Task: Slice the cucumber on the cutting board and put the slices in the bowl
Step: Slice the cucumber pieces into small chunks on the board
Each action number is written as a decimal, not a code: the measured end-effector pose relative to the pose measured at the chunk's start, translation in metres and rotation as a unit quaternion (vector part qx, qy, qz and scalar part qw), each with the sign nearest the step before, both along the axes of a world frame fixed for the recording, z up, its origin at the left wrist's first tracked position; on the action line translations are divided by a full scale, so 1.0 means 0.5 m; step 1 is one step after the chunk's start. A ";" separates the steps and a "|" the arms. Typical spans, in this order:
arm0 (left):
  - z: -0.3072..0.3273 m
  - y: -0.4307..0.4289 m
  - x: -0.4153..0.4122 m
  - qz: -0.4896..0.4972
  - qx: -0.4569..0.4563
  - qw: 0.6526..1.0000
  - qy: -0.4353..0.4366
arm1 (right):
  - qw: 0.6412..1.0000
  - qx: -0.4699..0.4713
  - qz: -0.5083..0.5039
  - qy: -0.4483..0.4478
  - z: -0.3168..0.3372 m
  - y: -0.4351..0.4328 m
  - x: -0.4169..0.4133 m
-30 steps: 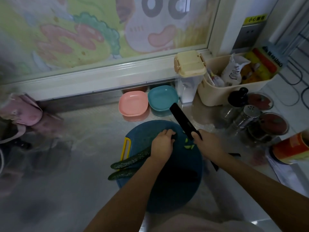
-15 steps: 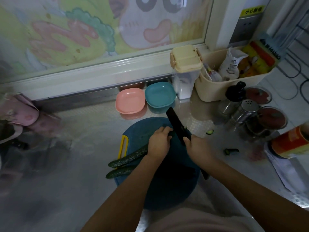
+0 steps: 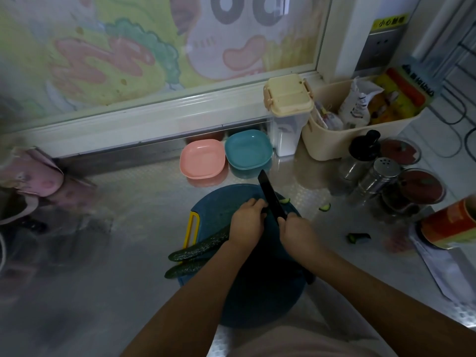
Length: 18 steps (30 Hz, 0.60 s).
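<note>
A round dark blue cutting board (image 3: 219, 210) with a yellow handle lies on the steel counter. Two long cucumbers (image 3: 198, 247) lie across its left side, ends hanging over the edge. My left hand (image 3: 246, 220) presses down on the upper cucumber's right end. My right hand (image 3: 298, 230) grips a black knife (image 3: 270, 194), blade pointing away, right beside my left fingertips. One slice (image 3: 284, 200) lies at the board's far edge. More cut pieces (image 3: 325, 207) lie on the counter to the right. A pink bowl (image 3: 202, 158) and a teal bowl (image 3: 248, 149) stand behind the board.
A clear container with a cream lid (image 3: 287, 112) and a cream bin of packets (image 3: 360, 130) stand at the back right. Spice jars and a shaker (image 3: 381, 173) crowd the right side, with an orange can (image 3: 450, 222). A pink object (image 3: 28, 173) sits far left.
The knife has shifted left from the cut pieces back against my left fingertips on the cucumber. Cut pieces now lie scattered on the counter to the right of the board.
</note>
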<state>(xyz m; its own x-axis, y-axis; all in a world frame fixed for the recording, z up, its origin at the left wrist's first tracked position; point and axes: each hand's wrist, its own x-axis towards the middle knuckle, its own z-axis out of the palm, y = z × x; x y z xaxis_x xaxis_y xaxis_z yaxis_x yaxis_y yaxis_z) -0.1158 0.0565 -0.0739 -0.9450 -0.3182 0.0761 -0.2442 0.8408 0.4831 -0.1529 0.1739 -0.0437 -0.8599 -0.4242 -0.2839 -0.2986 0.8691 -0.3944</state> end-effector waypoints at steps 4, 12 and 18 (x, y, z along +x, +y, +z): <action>-0.002 0.000 -0.001 0.001 0.007 1.000 0.003 | 1.000 -0.013 -0.012 -0.014 -0.011 -0.012 0.000; -0.010 -0.019 0.012 -0.027 0.050 0.998 0.001 | 0.996 -0.050 -0.064 -0.032 -0.049 -0.012 0.008; -0.006 -0.014 0.012 -0.004 0.068 0.998 0.009 | 0.998 -0.047 -0.046 -0.022 -0.030 0.004 0.014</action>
